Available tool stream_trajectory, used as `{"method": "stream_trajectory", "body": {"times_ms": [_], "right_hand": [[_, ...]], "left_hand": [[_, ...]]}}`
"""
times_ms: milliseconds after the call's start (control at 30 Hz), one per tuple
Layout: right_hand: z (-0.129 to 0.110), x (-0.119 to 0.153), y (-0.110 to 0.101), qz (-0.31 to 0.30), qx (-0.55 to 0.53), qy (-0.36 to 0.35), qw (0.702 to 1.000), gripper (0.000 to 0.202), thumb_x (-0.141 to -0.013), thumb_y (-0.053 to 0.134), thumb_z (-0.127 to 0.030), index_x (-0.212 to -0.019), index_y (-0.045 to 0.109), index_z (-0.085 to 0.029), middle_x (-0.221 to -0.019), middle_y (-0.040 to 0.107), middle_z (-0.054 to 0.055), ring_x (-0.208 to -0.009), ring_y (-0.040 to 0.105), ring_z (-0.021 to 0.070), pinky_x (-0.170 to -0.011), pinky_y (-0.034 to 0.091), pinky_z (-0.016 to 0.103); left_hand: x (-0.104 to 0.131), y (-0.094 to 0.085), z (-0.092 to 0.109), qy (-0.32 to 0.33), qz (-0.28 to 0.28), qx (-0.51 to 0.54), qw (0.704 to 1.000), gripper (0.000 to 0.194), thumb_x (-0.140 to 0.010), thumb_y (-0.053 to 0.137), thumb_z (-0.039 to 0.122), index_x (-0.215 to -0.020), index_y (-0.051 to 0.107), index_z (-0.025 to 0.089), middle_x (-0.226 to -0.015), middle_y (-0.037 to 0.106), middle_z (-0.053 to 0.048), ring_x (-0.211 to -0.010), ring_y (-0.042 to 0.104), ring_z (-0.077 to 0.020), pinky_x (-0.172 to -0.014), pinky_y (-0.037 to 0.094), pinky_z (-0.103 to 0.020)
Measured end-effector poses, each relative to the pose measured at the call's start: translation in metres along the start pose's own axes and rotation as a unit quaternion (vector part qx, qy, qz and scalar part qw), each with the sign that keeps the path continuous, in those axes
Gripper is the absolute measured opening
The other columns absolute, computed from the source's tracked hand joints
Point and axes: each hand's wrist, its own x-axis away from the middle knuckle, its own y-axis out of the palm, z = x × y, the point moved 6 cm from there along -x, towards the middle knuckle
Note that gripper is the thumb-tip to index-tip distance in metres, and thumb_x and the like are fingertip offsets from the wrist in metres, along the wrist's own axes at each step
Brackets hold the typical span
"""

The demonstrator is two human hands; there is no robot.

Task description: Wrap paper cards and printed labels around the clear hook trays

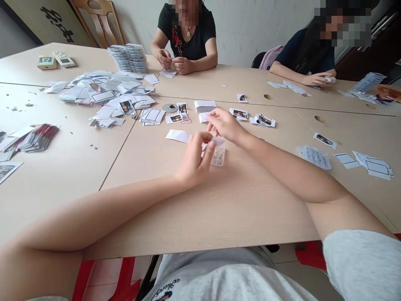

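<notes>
My left hand [197, 161] is closed, with a thin whitish slip [218, 141] pinched between thumb and fingers. Just below that slip, a small clear plastic pack [218, 157] with small gold-coloured pieces inside lies on the table, partly covered by the hand. My right hand [228, 126] hovers beside the left, its thumb and fingertips drawn together; whatever they pinch is too small to make out. Behind the right fingertips sits a stack of white cards [205, 106]. A white paper strip [178, 135] lies left of my hands.
A large heap of white cards [103, 94] spreads at left, before stacked clear packs [128, 57]. Nearby are a tape roll [169, 108] and printed photo cards [263, 121]. Clear packs [314, 157] lie at right. Two people [188, 46] sit across, handling small items.
</notes>
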Motion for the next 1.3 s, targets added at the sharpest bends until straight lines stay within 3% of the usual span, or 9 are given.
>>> {"method": "stream_trajectory", "body": {"times_ms": [167, 267, 367, 533, 700, 933, 1100, 1200, 1300], "right_hand": [[0.01, 0.079, -0.023, -0.022, -0.02, -0.041, 0.999, 0.027, -0.091, 0.04, -0.036, -0.073, 0.052, -0.019, -0.062, 0.053, -0.001, -0.053, 0.045, 0.0099, -0.05, 0.035, 0.023], [0.016, 0.118, -0.012, -0.088, 0.06, -0.065, 0.992, 0.022, -0.091, 0.042, -0.034, -0.088, 0.059, -0.02, -0.071, 0.059, 0.002, -0.064, 0.053, 0.0135, -0.059, 0.041, 0.027], [0.006, 0.137, 0.0, -0.1, 0.145, -0.179, 0.968, 0.018, -0.089, 0.045, -0.025, -0.099, 0.06, -0.02, -0.078, 0.063, 0.004, -0.074, 0.057, 0.0165, -0.074, 0.044, 0.033], [-0.006, 0.141, 0.007, -0.067, 0.265, -0.328, 0.904, 0.038, -0.085, 0.047, -0.014, -0.122, 0.05, -0.02, -0.101, 0.068, 0.007, -0.099, 0.059, 0.0206, -0.087, 0.038, 0.039], [-0.006, 0.147, -0.001, -0.004, 0.339, -0.394, 0.854, 0.042, -0.082, 0.05, -0.012, -0.124, 0.047, -0.019, -0.115, 0.064, 0.013, -0.111, 0.055, 0.0253, -0.086, 0.036, 0.04], [0.003, 0.139, -0.013, -0.019, 0.302, -0.311, 0.901, 0.042, -0.081, 0.048, -0.013, -0.122, 0.05, -0.02, -0.11, 0.065, 0.011, -0.107, 0.056, 0.0258, -0.089, 0.036, 0.041], [0.021, 0.127, -0.022, -0.091, 0.074, -0.144, 0.983, 0.037, -0.08, 0.039, -0.013, -0.112, 0.057, -0.02, -0.105, 0.065, 0.007, -0.097, 0.057, 0.0218, -0.087, 0.04, 0.038], [0.024, 0.128, -0.02, -0.148, -0.058, -0.06, 0.985, 0.034, -0.082, 0.044, -0.022, -0.114, 0.055, -0.019, -0.105, 0.064, 0.005, -0.091, 0.058, 0.0194, -0.079, 0.044, 0.033], [0.021, 0.129, -0.02, -0.14, -0.015, -0.017, 0.99, 0.022, -0.081, 0.057, -0.032, -0.098, 0.059, -0.018, -0.088, 0.064, 0.003, -0.074, 0.056, 0.0147, -0.067, 0.043, 0.028]], "left_hand": [[-0.014, -0.009, -0.026, -0.115, 0.06, 0.033, 0.991, 0.033, -0.093, 0.035, 0.049, -0.083, 0.048, 0.021, -0.081, 0.05, -0.004, -0.076, 0.044, -0.0159, -0.074, 0.037, -0.033], [-0.017, -0.002, -0.033, -0.15, 0.02, 0.081, 0.985, 0.043, -0.091, 0.036, 0.056, -0.075, 0.052, 0.019, -0.073, 0.051, -0.003, -0.073, 0.045, -0.0158, -0.07, 0.037, -0.031], [-0.013, 0.005, -0.032, -0.16, -0.027, 0.082, 0.983, 0.044, -0.09, 0.038, 0.057, -0.079, 0.058, 0.019, -0.077, 0.056, -0.004, -0.077, 0.049, -0.0168, -0.07, 0.038, -0.031], [-0.004, 0.004, -0.007, -0.024, -0.049, -0.032, 0.998, 0.051, -0.081, 0.053, 0.059, -0.116, 0.048, 0.022, -0.11, 0.056, -0.01, -0.101, 0.049, -0.0225, -0.082, 0.039, -0.036], [0.002, 0.008, 0.011, 0.1, -0.094, -0.063, 0.989, 0.067, -0.072, 0.06, 0.064, -0.121, 0.042, 0.021, -0.118, 0.052, -0.013, -0.107, 0.047, -0.0257, -0.082, 0.039, -0.037], [0.0, 0.015, 0.0, 0.057, -0.145, -0.048, 0.987, 0.062, -0.073, 0.062, 0.06, -0.116, 0.041, 0.021, -0.112, 0.054, -0.011, -0.102, 0.049, -0.0237, -0.081, 0.039, -0.036], [0.0, 0.016, -0.003, 0.037, -0.159, -0.036, 0.986, 0.071, -0.061, 0.07, 0.063, -0.11, 0.042, 0.022, -0.109, 0.054, -0.01, -0.099, 0.049, -0.0238, -0.08, 0.039, -0.036], [0.0, 0.017, -0.003, 0.031, -0.175, -0.044, 0.983, 0.075, -0.055, 0.073, 0.065, -0.108, 0.043, 0.022, -0.108, 0.055, -0.01, -0.098, 0.049, -0.024, -0.078, 0.039, -0.035], [0.001, 0.019, -0.001, 0.037, -0.191, -0.05, 0.98, 0.079, -0.05, 0.075, 0.064, -0.108, 0.044, 0.022, -0.107, 0.055, -0.01, -0.098, 0.048, -0.0245, -0.076, 0.039, -0.034]]}}
